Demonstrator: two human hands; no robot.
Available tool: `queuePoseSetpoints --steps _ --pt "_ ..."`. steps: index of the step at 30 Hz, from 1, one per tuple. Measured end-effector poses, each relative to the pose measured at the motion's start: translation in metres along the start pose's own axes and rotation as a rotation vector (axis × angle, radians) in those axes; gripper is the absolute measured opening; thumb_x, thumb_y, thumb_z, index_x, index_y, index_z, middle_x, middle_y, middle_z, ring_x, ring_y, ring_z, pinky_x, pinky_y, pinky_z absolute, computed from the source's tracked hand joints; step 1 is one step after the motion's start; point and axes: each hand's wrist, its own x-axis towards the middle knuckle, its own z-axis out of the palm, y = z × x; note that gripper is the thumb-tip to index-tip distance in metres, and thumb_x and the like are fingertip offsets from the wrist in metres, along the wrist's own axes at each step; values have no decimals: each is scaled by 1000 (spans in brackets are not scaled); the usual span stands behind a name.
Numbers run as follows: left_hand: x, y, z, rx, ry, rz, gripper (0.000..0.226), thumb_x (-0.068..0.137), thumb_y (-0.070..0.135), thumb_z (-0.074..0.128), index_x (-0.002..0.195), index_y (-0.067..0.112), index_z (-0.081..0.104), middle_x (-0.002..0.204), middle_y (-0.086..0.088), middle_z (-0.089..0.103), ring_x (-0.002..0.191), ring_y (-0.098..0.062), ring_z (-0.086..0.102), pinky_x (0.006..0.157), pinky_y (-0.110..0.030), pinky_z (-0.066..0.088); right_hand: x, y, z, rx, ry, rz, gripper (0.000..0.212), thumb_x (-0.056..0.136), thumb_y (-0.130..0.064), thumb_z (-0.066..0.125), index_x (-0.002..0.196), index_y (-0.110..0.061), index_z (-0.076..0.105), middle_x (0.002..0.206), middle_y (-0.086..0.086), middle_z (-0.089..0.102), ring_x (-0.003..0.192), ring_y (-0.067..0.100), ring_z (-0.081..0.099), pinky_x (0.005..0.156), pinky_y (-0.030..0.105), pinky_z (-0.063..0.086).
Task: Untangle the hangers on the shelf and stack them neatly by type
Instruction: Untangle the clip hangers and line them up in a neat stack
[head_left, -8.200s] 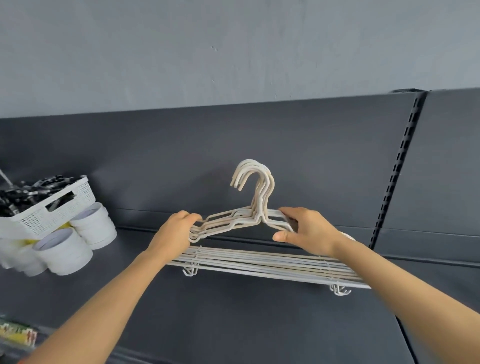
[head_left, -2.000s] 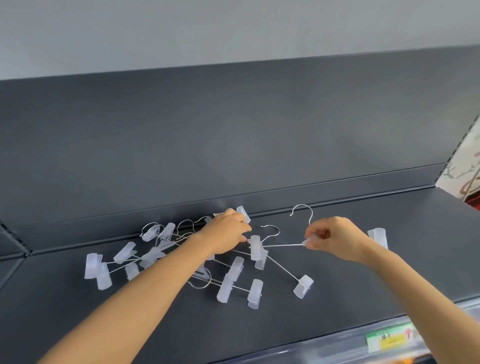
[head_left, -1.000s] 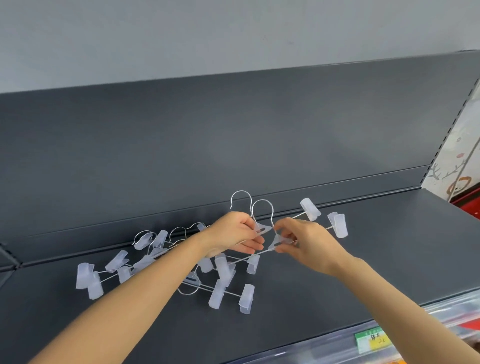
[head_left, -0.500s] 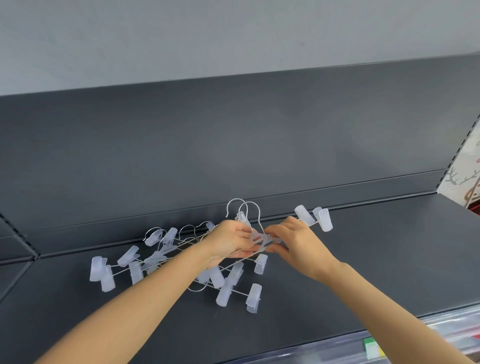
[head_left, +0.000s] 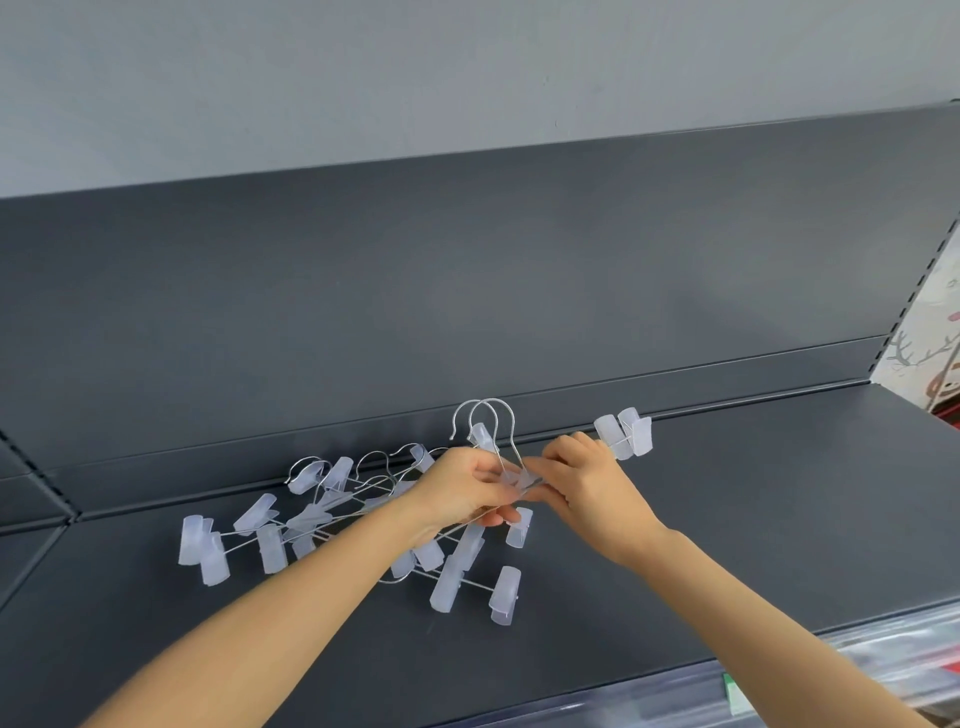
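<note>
A tangle of clip hangers (head_left: 291, 519) lies on the shelf (head_left: 753, 519), left of its middle and nearer the back edge than the front. The back panel (head_left: 467, 286) rises behind it. At the tangle's right end a pair of clip hangers (head_left: 488, 431) stands hooks up, held between the left hand (head_left: 457, 493) and the right hand (head_left: 587, 488). The pair's end clips (head_left: 623, 439) jut right of the right hand, near the back edge. One more clip hanger (head_left: 467, 579) lies nearest the front edge, below the left hand. A label strip (head_left: 779, 686) runs along that edge.

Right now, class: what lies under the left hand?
Silver wire hangers with translucent plastic clips lie on the dark grey shelf under the left hand; it covers where their wires cross.
</note>
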Motion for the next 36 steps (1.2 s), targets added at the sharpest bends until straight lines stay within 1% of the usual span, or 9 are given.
queuePoseSetpoints --steps 11,15,20,24,27,30,31,33,36 --pt "4 -1 -8 -65 11 23 18 89 2 64 103 11 70 102 -12 73 94 -25 71 86 -35 57 -4 6 7 66 -29 14 24 85 -33 58 97 -17 71 75 -1 60 63 22 51 60 31 50" --pt "3 0 -6 -16 -36 3 29 87 0 65 114 9 63 101 -12 73 88 -26 72 73 -27 57 -3 3 6 111 -28 32 29 79 -23 65 106 -15 68 79 4 53 63 22 52 59 25 42" --pt "7 -3 -5 35 48 34 31 83 -7 65 111 7 64 94 -14 73 79 -24 72 60 -20 52 -1 5 2 87 52 48 28 80 -28 64 100 -9 70 81 7 58 67 25 56 58 34 50" --pt "4 -8 -12 46 73 37 27 84 -8 64 100 14 65 86 -9 74 73 -21 72 60 -22 54 1 21 -14 42 301 333 20 84 -17 65 100 -6 70 92 10 60 85 31 54 71 33 45" --pt "3 -9 -16 74 89 41 27 84 -7 64 97 16 65 82 -8 73 69 -20 72 60 -22 55 6 34 -29 99 239 661 16 91 -21 58 98 -11 69 96 7 57 97 29 47 77 31 37" --pt "5 -8 -15 70 125 39 20 84 -1 66 95 16 65 76 -3 71 61 -17 67 55 -22 51 14 38 -38 432 24 912 34 91 -34 47 67 -13 59 67 1 51 69 20 46 60 28 39" --pt "6 -8 -14 77 141 35 16 84 4 69 95 15 65 76 -2 70 58 -15 64 53 -21 48 16 37 -40 572 19 988 36 90 -37 47 67 -12 60 65 2 50 62 20 47 57 29 44" --pt "9 -8 -13 108 174 37 11 83 14 72 92 15 66 75 -2 66 55 -14 59 49 -21 44 20 35 -39 716 61 1080 36 88 -40 51 78 -9 67 70 2 58 59 20 56 64 31 55" --pt "11 -10 -15 143 189 52 3 84 17 71 86 17 68 76 -6 66 54 -13 57 50 -21 43 23 35 -35 749 95 1148 43 82 -43 57 78 0 64 68 2 61 55 20 58 76 34 57"
